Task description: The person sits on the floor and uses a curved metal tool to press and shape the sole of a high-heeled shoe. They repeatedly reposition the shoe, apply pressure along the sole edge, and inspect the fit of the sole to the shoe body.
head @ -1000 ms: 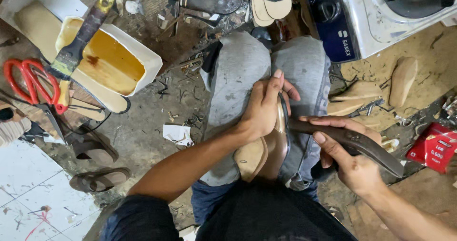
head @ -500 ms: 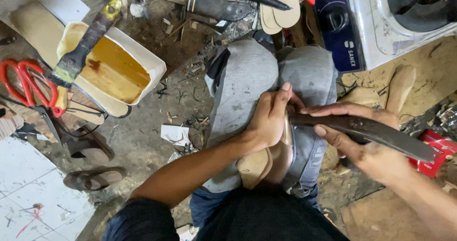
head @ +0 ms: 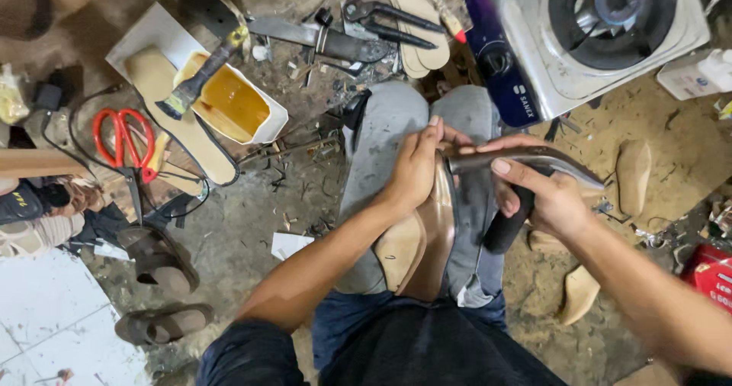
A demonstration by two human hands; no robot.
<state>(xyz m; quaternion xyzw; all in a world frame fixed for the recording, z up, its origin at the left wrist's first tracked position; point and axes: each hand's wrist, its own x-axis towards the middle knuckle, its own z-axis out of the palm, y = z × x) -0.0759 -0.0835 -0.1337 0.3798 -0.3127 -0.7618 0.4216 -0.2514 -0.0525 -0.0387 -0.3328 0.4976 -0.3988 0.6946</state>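
the left hand [head: 415, 168] has its fingers closed around a tan shoe sole [head: 415, 241] resting on the person's lap. the right hand [head: 537, 195] grips a curved knife [head: 534, 157], its blade at the sole's edge. the sole looks light, stiff yet slightly flexible; best held mid-length.

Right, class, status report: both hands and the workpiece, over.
Left hand grips tan leather shoe sole on lap. Right hand holds curved dark-handled knife against it. Nothing in the way.
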